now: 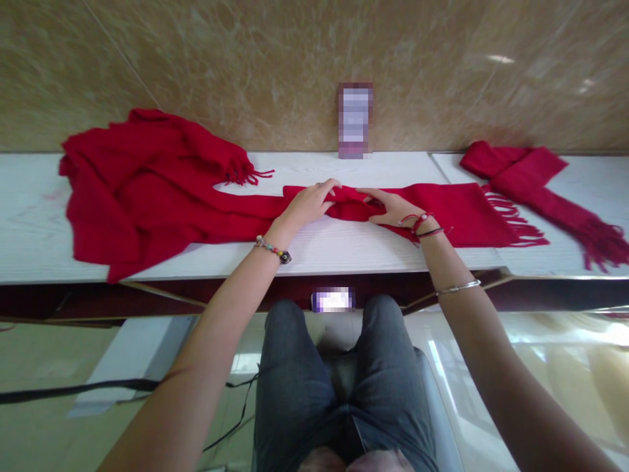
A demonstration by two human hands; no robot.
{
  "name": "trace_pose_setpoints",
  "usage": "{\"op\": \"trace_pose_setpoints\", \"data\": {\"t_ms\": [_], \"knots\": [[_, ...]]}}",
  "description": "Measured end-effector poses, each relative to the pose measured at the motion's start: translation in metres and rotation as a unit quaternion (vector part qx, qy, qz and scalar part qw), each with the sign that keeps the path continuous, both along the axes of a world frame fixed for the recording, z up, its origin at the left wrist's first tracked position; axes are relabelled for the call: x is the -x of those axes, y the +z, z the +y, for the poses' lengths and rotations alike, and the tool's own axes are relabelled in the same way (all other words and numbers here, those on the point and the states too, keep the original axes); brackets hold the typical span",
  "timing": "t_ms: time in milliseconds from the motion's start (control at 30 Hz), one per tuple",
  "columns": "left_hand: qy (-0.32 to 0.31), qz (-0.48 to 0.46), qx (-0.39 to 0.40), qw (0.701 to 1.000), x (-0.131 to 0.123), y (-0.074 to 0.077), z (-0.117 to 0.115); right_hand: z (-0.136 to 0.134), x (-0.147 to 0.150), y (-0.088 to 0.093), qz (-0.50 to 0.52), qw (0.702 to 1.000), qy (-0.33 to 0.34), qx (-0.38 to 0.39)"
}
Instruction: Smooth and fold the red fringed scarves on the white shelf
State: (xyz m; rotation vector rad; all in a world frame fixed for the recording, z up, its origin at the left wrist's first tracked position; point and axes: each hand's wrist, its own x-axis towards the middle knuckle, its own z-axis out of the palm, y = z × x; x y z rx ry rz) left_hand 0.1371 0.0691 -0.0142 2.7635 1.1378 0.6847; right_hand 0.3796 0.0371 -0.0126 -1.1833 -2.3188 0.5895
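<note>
A red scarf (452,206) with fringed ends lies lengthwise on the white tabletop. Its right part is flat, with the fringe pointing right, and it seems to run on into a loose red heap of cloth (128,190) at the left. My left hand (312,202) has its fingers and thumb bent onto the scarf's gathered middle. Just to the right, my right hand (390,208) grips the same narrowed stretch between thumb and fingers. The cloth between my hands is bunched and curved. Some fingertips are hidden in the folds.
Another red fringed scarf (521,167) lies folded over itself at the right end of the white table (334,252). A blurred upright card (354,121) stands by the marble-patterned wall (246,65). Under the tabletop is a dark open shelf (236,288), above my knees.
</note>
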Motion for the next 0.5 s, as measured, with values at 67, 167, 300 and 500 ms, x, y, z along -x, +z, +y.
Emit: {"op": "trace_pose_setpoints", "data": {"t_ms": [67, 167, 300, 500], "knots": [[-0.035, 0.002, -0.033, 0.999, -0.0002, 0.0, -0.0007, 0.0022, -0.001, -0.0021, 0.003, 0.999, -0.034, -0.015], [-0.076, 0.018, -0.066, 0.995, -0.0012, 0.0002, -0.0018, 0.0025, -0.0005, -0.002, 0.007, 0.998, -0.052, -0.034], [-0.096, 0.064, -0.057, 0.992, -0.0032, 0.0024, -0.0046, 0.0007, 0.0028, 0.0016, -0.005, 0.998, -0.039, -0.055], [-0.092, 0.082, -0.053, 0.991, -0.0037, 0.007, -0.0099, 0.0013, 0.0044, 0.0041, -0.024, 0.998, -0.023, -0.062]]}}
